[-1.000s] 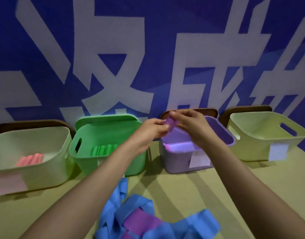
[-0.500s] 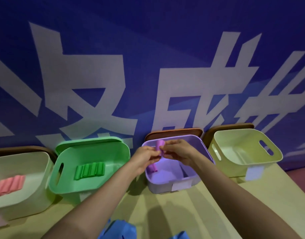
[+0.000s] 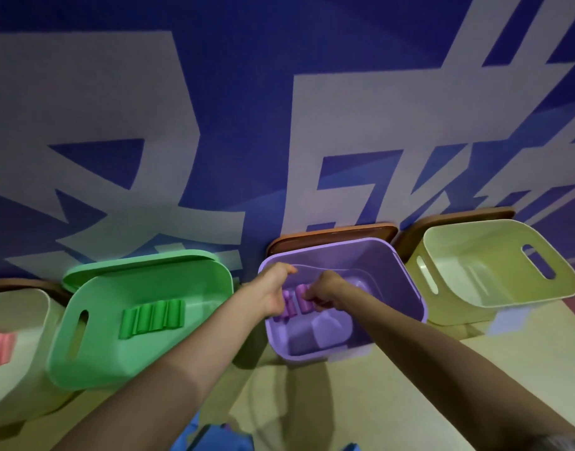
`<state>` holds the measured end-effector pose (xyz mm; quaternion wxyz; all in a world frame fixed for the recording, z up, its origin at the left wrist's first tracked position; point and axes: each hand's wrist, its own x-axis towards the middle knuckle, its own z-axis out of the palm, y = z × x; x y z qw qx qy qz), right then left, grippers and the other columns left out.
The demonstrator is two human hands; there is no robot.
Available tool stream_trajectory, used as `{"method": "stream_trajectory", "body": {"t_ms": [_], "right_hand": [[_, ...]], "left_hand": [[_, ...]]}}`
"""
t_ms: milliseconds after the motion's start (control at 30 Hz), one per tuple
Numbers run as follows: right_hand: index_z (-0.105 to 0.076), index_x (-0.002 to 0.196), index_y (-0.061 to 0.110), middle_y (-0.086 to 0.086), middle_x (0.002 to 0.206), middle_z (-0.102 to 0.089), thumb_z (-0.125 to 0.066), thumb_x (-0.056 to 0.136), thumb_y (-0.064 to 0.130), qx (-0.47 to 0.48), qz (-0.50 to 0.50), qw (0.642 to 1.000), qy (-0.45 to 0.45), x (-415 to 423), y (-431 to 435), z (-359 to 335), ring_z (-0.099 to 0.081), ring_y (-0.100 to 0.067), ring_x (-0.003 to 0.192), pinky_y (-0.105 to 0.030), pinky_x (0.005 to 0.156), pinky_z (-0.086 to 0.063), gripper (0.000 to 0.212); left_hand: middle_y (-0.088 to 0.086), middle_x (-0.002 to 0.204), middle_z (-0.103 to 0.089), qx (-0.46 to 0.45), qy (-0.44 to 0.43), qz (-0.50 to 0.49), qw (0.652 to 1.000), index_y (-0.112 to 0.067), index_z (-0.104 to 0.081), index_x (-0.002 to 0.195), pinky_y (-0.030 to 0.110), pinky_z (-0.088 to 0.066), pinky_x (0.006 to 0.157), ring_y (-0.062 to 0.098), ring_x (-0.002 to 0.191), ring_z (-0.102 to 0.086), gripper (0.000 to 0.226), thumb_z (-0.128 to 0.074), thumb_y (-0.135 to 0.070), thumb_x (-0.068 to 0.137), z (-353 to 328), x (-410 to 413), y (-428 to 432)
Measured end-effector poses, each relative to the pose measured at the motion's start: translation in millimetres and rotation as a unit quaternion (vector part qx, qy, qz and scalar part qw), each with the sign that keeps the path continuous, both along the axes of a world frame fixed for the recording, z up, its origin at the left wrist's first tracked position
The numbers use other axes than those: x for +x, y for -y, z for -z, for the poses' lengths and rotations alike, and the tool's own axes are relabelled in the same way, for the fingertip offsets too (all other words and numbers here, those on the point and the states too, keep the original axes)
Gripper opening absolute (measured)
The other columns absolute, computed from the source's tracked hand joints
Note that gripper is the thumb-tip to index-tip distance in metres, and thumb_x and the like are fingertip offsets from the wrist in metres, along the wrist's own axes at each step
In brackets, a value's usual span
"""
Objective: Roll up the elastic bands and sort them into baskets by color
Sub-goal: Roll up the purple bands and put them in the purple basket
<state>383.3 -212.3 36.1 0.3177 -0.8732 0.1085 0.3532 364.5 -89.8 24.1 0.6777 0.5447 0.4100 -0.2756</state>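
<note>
I see both hands down inside the lilac plastic basket (image 3: 393, 288). The right hand (image 3: 325, 289) curls its fingers round a rolled purple elastic band (image 3: 302, 299) above the basket floor. The left hand (image 3: 269, 291) touches a second purple roll (image 3: 286, 308); I cannot tell if it grips.

The left hand (image 3: 273, 294) and right hand (image 3: 325, 292) have gone down into the purple basket (image 3: 406, 284), in the middle of the frame. The purple roll (image 3: 304, 299) they held up high is now low inside, beside a second roll (image 3: 287, 305).
</note>
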Motion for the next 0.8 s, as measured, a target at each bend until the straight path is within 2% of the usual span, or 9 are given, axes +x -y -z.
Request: {"method": "stream_trajectory", "body": {"t_ms": [100, 200, 300, 400, 467, 533, 633, 733, 800], "right_hand": [[-0.049, 0.062, 0.006, 0.000, 0.025, -0.042, -0.067, 0.086, 0.011, -0.012, -0.008, 1.000, 0.001, 1, -2, 6, -0.042, -0.013, 0.034, -0.009, 0.024, -0.022, 0.029], [-0.061, 0.081, 0.002, -0.010, 0.058, -0.058, -0.067, 0.085, 0.013, -0.001, -0.010, 1.000, -0.007, 4, -6, 9, -0.049, -0.013, 0.043, -0.015, 0.029, -0.036, 0.013], [-0.067, 0.100, -0.003, -0.014, 0.081, -0.063, -0.070, 0.082, 0.011, 0.017, -0.011, 1.000, 0.001, 3, -10, 14, -0.055, -0.015, 0.053, -0.025, 0.050, -0.050, 0.023], [-0.067, 0.100, -0.003, -0.014, 0.082, -0.062, -0.070, 0.082, 0.010, 0.021, -0.026, 0.999, 0.008, 4, -11, 18, -0.054, -0.013, 0.051, -0.021, 0.044, -0.048, 0.022], [-0.067, 0.099, 0.000, -0.013, 0.081, -0.062, -0.069, 0.083, 0.011, 0.019, -0.037, 0.999, 0.008, 5, -12, 18, -0.053, -0.013, 0.051, -0.021, 0.043, -0.048, 0.019], [-0.066, 0.094, 0.004, -0.011, 0.074, -0.060, -0.068, 0.084, 0.012, 0.015, -0.047, 0.999, 0.009, 7, -12, 18, -0.052, -0.014, 0.053, -0.027, 0.056, -0.052, 0.013], [-0.062, 0.083, 0.007, -0.006, 0.065, -0.053, -0.068, 0.085, 0.016, 0.011, -0.046, 0.999, -0.001, 8, -10, 15, -0.049, -0.014, 0.055, -0.025, 0.054, -0.046, 0.011], [-0.056, 0.074, 0.008, -0.010, 0.073, -0.054, -0.066, 0.087, 0.017, 0.044, -0.015, 0.998, -0.038, 9, -6, 9, -0.048, -0.016, 0.060, -0.029, 0.067, -0.046, 0.018], [-0.058, 0.085, 0.006, -0.012, 0.084, -0.057, -0.065, 0.088, 0.018, 0.068, 0.004, 0.997, -0.047, 8, 0, -4, -0.053, -0.019, 0.070, -0.032, 0.071, -0.046, 0.015]], "left_hand": [[0.011, 0.128, -0.049, 0.001, -0.014, -0.002, 1.000, -0.012, -0.045, 0.110, 0.046, -0.033, 0.102, 0.029, 0.115, -0.051, 0.059, -0.065, -0.031, 0.057, -16, -3, 7], [0.008, 0.123, -0.048, -0.002, -0.023, 0.003, 1.000, -0.013, -0.037, 0.119, 0.045, -0.031, 0.104, 0.028, 0.114, -0.049, 0.061, -0.065, -0.030, 0.068, -15, -1, 8], [0.013, 0.122, -0.051, 0.008, -0.036, 0.014, 0.999, -0.015, -0.035, 0.131, 0.048, -0.040, 0.099, 0.034, 0.113, -0.051, 0.078, -0.067, -0.029, 0.062, -18, -1, 7], [0.009, 0.095, -0.045, 0.021, -0.011, 0.014, 1.000, -0.015, -0.034, 0.137, 0.042, -0.046, 0.089, 0.032, 0.116, -0.050, 0.061, -0.061, -0.025, 0.084, -33, -6, 9], [0.006, 0.083, -0.037, 0.017, -0.008, 0.009, 1.000, -0.013, -0.032, 0.141, 0.039, -0.044, 0.083, 0.030, 0.119, -0.048, 0.059, -0.057, -0.024, 0.088, -30, -6, 9], [0.007, 0.093, -0.041, 0.000, -0.010, 0.005, 1.000, -0.012, -0.030, 0.142, 0.039, -0.042, 0.085, 0.029, 0.117, -0.047, 0.063, -0.059, -0.026, 0.087, -29, -5, 8], [0.008, 0.113, -0.034, -0.009, -0.019, -0.014, 1.000, -0.011, -0.028, 0.143, 0.039, -0.039, 0.093, 0.029, 0.118, -0.044, 0.067, -0.060, -0.028, 0.086, -31, -5, 7], [0.010, 0.109, -0.037, -0.016, -0.021, -0.027, 0.999, -0.010, -0.030, 0.141, 0.040, -0.040, 0.099, 0.029, 0.119, -0.046, 0.064, -0.059, -0.028, 0.086, -33, -6, 4], [0.012, 0.117, -0.039, -0.030, -0.006, -0.022, 0.999, -0.009, -0.033, 0.138, 0.037, -0.043, 0.092, 0.027, 0.110, -0.049, 0.058, -0.057, -0.026, 0.089, -42, -10, 5]]}}
